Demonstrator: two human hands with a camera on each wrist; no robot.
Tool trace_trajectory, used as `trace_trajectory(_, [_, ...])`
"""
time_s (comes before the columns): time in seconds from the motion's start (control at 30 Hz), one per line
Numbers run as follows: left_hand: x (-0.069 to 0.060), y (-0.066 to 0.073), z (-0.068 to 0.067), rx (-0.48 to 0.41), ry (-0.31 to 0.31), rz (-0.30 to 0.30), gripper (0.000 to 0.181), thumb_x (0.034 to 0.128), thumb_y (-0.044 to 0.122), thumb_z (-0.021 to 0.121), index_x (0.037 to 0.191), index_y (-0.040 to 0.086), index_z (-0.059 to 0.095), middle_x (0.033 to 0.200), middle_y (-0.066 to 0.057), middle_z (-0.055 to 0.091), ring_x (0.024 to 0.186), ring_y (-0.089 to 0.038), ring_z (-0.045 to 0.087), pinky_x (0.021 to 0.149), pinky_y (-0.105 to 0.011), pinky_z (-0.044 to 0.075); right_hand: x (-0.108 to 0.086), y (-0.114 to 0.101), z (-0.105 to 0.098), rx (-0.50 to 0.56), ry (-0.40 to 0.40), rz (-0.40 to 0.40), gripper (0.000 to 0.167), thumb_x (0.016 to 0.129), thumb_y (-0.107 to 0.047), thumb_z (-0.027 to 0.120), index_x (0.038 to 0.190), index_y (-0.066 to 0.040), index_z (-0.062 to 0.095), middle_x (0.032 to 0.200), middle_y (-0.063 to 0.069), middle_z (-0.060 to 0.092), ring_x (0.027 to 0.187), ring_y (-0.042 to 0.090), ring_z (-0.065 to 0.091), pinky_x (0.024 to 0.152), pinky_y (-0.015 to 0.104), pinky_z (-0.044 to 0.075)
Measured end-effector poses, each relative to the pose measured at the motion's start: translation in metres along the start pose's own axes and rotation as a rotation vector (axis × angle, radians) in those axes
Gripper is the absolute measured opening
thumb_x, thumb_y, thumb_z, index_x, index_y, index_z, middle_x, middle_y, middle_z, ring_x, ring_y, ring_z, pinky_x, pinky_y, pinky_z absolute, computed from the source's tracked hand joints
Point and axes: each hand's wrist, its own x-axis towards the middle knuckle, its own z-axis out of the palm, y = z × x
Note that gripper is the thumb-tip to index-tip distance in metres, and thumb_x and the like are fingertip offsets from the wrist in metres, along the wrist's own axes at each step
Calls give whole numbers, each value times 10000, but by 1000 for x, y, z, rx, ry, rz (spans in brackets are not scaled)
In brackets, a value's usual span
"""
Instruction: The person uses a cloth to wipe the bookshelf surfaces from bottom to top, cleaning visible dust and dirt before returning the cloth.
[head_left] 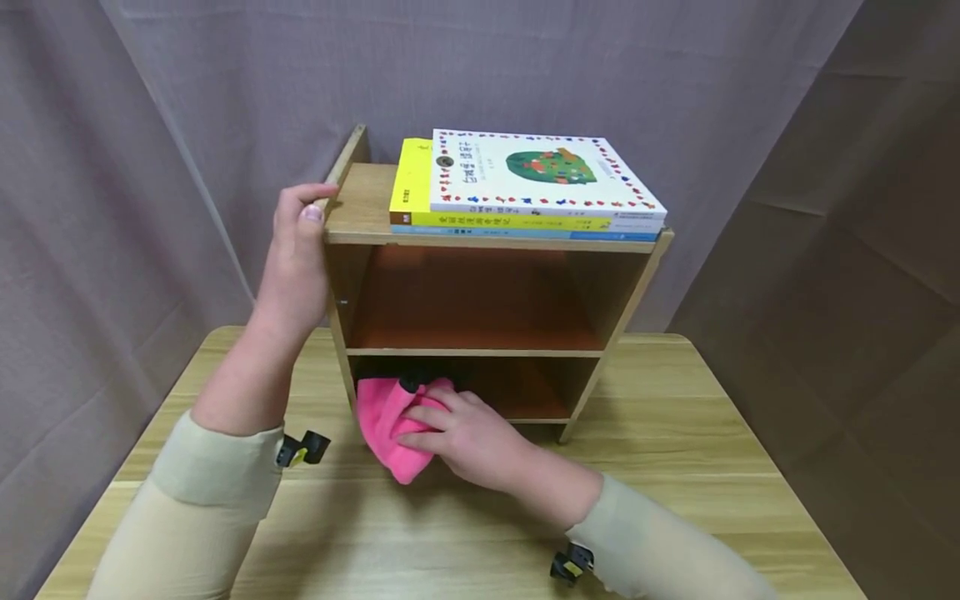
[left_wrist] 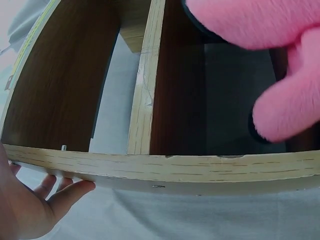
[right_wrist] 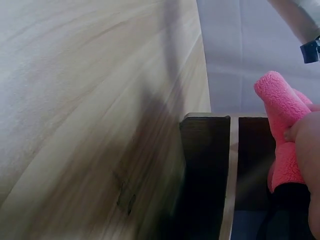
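Note:
My left hand [head_left: 298, 258] grips the upper edge of the left side panel of a small wooden shelf [head_left: 476, 352]. In the left wrist view, that hand's fingers [left_wrist: 70, 197] lie along the panel's outer face. My right hand [head_left: 472, 437] holds a fuzzy pink cloth [head_left: 378, 417] with black edging at the left end of the lower compartment. Part of the cloth hangs out in front of the shelf. Bunched folds of the cloth [right_wrist: 282, 117] show under my right fingers in the right wrist view. The cloth's inner part is hidden in the compartment's shadow.
Several books [head_left: 540, 171] lie stacked on the shelf's top board, a white-covered one uppermost. The shelf stands on a light wooden table [head_left: 675, 467]. Grey curtains [head_left: 525, 67] hang behind. Small black devices [head_left: 303, 450] sit at both wrists.

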Motion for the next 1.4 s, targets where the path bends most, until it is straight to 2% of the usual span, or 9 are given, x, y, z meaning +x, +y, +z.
trace_trajectory(0.2, [-1, 0, 0, 4, 1, -2, 456, 1029, 391, 289, 1373, 142, 456, 1420, -97, 391, 1303, -205, 371, 1095, -395, 269, -7, -1, -12, -11, 20, -46, 370, 844, -188, 798, 1183, -320, 729, 1255, -62, 630, 1237, 245, 533, 813, 346, 522])
trace_trajectory(0.5, [1, -1, 1, -8, 7, 25, 465, 1025, 381, 294, 1366, 114, 463, 1398, -110, 402, 1277, -200, 385, 1079, -369, 279, -15, -4, -33, -26, 92, -142, 336, 831, -278, 810, 1158, -314, 742, 1238, -58, 650, 1208, 258, 554, 826, 356, 518])
trace_trajectory(0.67, [0, -1, 2, 1, 4, 16, 468, 1027, 402, 294, 1369, 129, 460, 1417, -110, 391, 1300, -204, 377, 1091, -382, 275, -20, -7, -42, -27, 119, -174, 300, 837, -263, 798, 1128, -313, 745, 1220, -79, 656, 1214, 264, 554, 861, 378, 510])
trace_trajectory(0.9, [-1, 0, 0, 10, 1, -9, 446, 1034, 400, 294, 1369, 159, 463, 1428, -84, 388, 1298, -204, 383, 1084, -398, 283, -19, -11, -62, -65, 157, -218, 333, 820, -281, 818, 1142, -290, 733, 1233, -58, 646, 1218, 282, 553, 892, 403, 512])
trace_trajectory(1.27, [-1, 2, 1, 15, -18, -44, 424, 1048, 378, 279, 1381, 178, 448, 1445, -74, 371, 1305, -219, 383, 1091, -434, 284, -17, -6, -102, -156, 128, -242, 387, 812, -228, 819, 1178, -272, 702, 1275, -35, 620, 1217, 308, 537, 886, 460, 505])
trace_trajectory(1.4, [-1, 3, -1, 18, -16, -41, 432, 1046, 395, 275, 1383, 184, 444, 1443, -76, 370, 1302, -224, 384, 1089, -440, 286, -16, 2, -116, -179, 87, -219, 453, 755, -250, 869, 1172, -270, 693, 1267, -33, 611, 1213, 307, 531, 886, 482, 509])
